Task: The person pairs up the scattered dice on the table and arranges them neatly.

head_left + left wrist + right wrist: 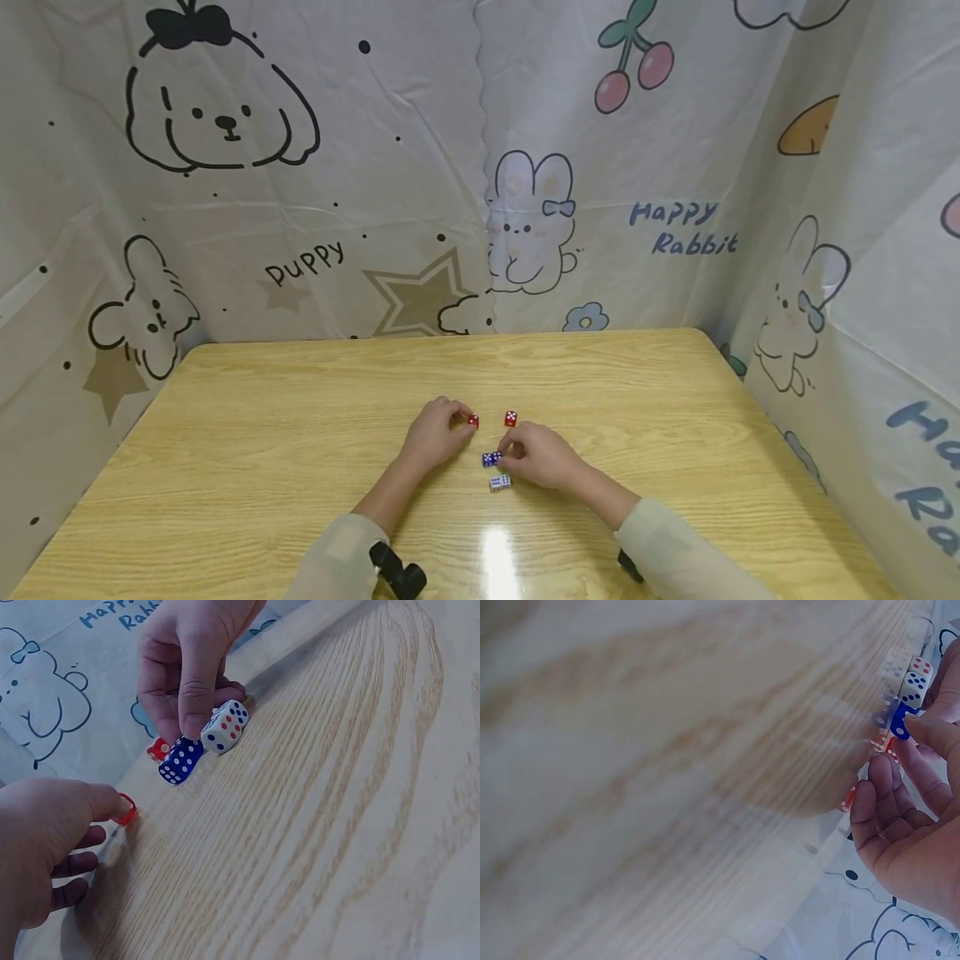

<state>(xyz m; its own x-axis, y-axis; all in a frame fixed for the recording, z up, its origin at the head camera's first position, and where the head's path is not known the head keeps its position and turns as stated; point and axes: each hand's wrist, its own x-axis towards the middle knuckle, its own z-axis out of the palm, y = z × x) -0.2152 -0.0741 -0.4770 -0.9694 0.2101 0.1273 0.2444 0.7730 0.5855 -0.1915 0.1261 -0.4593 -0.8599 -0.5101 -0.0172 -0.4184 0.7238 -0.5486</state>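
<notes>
My left hand point(437, 433) pinches a red die point(473, 422) between thumb and index finger at the table surface. In the left wrist view its other fingers point(75, 864) are spread apart, below the thumb. My right hand point(546, 457) pinches one of two blue dice point(177, 763) that sit side by side, its thumb and fingertip on the right-hand one. Directly in front of the blue pair, nearer the body, lies a pair of white dice point(499, 482) with blue and red pips. A second red die point(511, 418) lies just beyond my right hand.
The light wood table point(300, 392) has rounded far corners. A printed cloth point(420, 192) with cartoon animals hangs behind it and along both sides. A dark wrist strap point(397, 572) sits on the left sleeve. Light reflects off the table's near edge.
</notes>
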